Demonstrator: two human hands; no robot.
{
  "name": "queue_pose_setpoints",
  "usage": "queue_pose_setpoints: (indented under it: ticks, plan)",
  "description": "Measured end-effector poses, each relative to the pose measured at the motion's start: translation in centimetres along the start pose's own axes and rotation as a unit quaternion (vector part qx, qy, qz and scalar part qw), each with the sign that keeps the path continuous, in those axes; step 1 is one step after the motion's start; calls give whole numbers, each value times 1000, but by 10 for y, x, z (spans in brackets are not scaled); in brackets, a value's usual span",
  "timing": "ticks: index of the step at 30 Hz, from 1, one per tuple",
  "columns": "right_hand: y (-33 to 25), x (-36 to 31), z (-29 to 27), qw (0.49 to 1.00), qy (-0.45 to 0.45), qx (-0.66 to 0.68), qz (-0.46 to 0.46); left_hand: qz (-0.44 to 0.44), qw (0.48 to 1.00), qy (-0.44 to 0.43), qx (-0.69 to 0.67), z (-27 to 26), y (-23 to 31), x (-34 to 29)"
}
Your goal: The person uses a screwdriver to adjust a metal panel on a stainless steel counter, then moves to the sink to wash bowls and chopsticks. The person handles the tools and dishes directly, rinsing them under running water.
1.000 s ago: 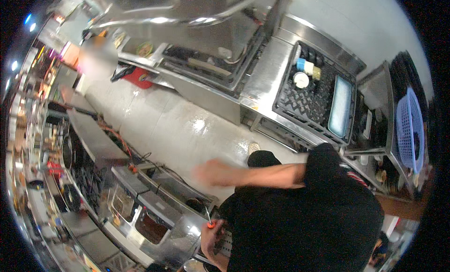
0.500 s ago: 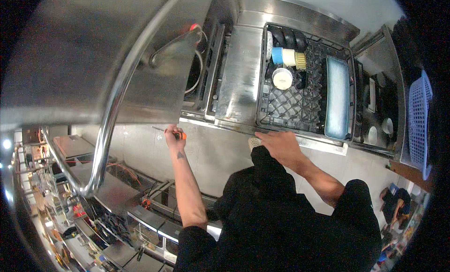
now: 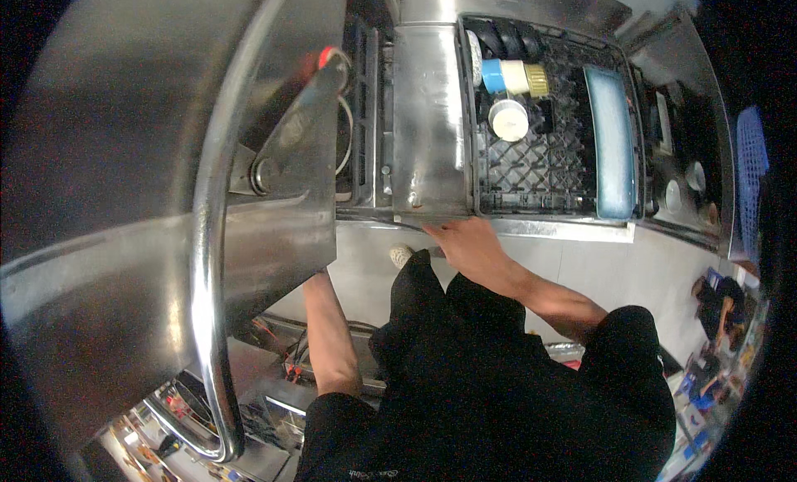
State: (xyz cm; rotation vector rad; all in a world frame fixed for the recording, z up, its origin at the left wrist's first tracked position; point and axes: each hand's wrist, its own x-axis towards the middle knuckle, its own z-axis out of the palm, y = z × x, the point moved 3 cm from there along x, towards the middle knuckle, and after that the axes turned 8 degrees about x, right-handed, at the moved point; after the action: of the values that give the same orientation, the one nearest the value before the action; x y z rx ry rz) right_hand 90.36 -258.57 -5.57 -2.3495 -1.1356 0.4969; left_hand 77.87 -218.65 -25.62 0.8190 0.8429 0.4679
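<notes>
My right hand (image 3: 466, 239) lies at the front edge of the steel counter (image 3: 427, 117), fingers stretched out to the left along it, apparently holding nothing. To its right, on the counter, stands a black dish rack (image 3: 523, 162) with a white cup (image 3: 509, 121), stacked cups (image 3: 515, 77) and a long pale-blue dish (image 3: 610, 141). My left forearm (image 3: 330, 332) reaches up under the lower edge of a large steel hood (image 3: 274, 233). The hood hides that hand and anything in it.
A thick steel bar handle (image 3: 212, 233) crosses the hood at left. Above the gap beside the counter, a lever arm (image 3: 290, 117) runs to a red tip. A blue plastic basket (image 3: 751, 175) hangs at far right. Other people (image 3: 722, 312) are at lower right.
My left hand, which held an orange-handled screwdriver, has gone out of sight behind the hood. The hood fills more of the view's left. My right hand has shifted slightly left along the edge.
</notes>
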Motion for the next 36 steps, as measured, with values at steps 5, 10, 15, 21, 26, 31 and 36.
queue_pose_setpoints:
  ticks: [5, 10, 15, 21, 26, 31, 36]
  plan:
    - [-12, 10, 17, 998, -40, 11, 43, -18, 1000, -10, 16, 3, 1, 4]
    - [-20, 12, 19, 996, -72, 6, 47, -25, 999, -19, 24, 6, 4, 11]
    - [-21, 4, 17, 996, -33, 35, 71, -31, 999, -21, 30, 6, 8, 12]
    - [-25, 8, 20, 999, 18, 20, 46, -34, 998, -27, 34, 9, 11, 16]
    - [-23, 16, 26, 999, 23, 18, 46, -36, 998, -30, 35, 11, 12, 17]
    - [-29, 34, 21, 999, 34, 17, 33, -40, 998, -30, 33, 7, 17, 17]
    - [-53, 3, -28, 993, 110, 23, 22, -43, 998, -31, 34, 4, 21, 17]
